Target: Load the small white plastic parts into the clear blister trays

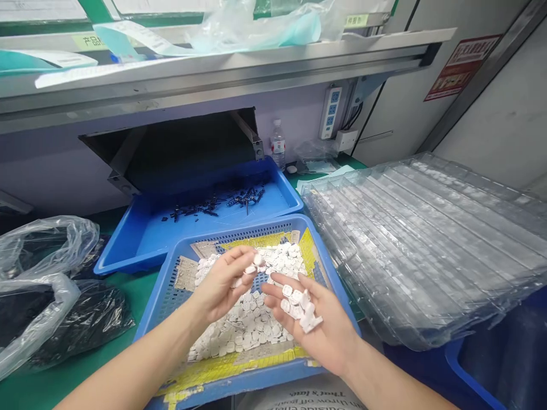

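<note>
Over a blue basket [149, 310] my left hand [225, 280] has its fingers curled round a few small white plastic pieces [257, 259], with one between the thumb and fingertips. Palm up beside it, my right hand [327, 324] cups a little heap of the same white plastic pieces [297, 303]. These are flat with rounded corners. The two hands are close together, fingertips nearly meeting. Below them, many loose white pieces [239, 327] lie spread in the basket, whose inside is lined with yellow tape [239, 364] and worn cardboard.
Behind the basket sits a blue tray [141, 228] with small black parts [205, 206]. At right stand stacked clear plastic trays [436, 228]. Bags of dark material [89, 313] are at left. A water bottle [277, 145] and power strip [330, 113] are under the metal shelf [213, 80].
</note>
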A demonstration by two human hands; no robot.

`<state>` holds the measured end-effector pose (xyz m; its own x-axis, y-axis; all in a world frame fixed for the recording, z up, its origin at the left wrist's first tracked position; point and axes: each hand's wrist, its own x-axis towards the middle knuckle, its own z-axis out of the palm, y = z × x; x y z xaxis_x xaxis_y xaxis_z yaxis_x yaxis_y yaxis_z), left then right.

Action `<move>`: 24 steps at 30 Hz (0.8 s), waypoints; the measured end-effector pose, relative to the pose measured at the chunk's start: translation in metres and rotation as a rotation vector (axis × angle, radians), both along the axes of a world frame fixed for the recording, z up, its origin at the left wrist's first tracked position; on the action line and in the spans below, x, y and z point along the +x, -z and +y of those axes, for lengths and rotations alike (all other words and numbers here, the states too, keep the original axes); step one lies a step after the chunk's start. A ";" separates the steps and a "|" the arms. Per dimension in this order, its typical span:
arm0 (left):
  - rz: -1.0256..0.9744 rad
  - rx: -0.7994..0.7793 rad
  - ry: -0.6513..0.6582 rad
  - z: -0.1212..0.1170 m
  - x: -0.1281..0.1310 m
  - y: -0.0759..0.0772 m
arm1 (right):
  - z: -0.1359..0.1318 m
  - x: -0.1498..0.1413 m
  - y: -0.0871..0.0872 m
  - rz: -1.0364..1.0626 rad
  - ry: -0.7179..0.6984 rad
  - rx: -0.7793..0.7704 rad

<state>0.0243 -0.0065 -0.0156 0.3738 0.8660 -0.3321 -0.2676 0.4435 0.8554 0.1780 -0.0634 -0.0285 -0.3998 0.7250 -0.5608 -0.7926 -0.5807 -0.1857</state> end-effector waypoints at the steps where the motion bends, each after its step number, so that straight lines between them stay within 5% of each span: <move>1: -0.053 -0.015 -0.018 0.000 -0.001 -0.003 | 0.000 0.003 -0.002 0.045 0.029 0.002; 4: -0.065 -0.021 0.055 -0.002 0.004 -0.014 | -0.004 0.013 -0.010 0.125 0.106 0.002; 7: 0.179 0.085 0.264 -0.004 0.026 -0.027 | -0.010 0.029 -0.020 0.159 0.188 0.037; 11: 0.566 0.626 0.529 0.001 0.080 -0.051 | -0.019 0.058 -0.036 0.158 0.359 0.170; 14: 0.654 1.037 0.690 0.006 0.131 -0.065 | -0.022 0.087 -0.047 0.122 0.512 0.259; 20: 0.758 1.305 0.914 0.026 0.223 -0.073 | -0.006 0.157 -0.054 -0.046 0.700 0.347; 24: 0.798 1.454 0.947 0.037 0.265 -0.071 | 0.008 0.197 -0.049 -0.109 0.721 0.335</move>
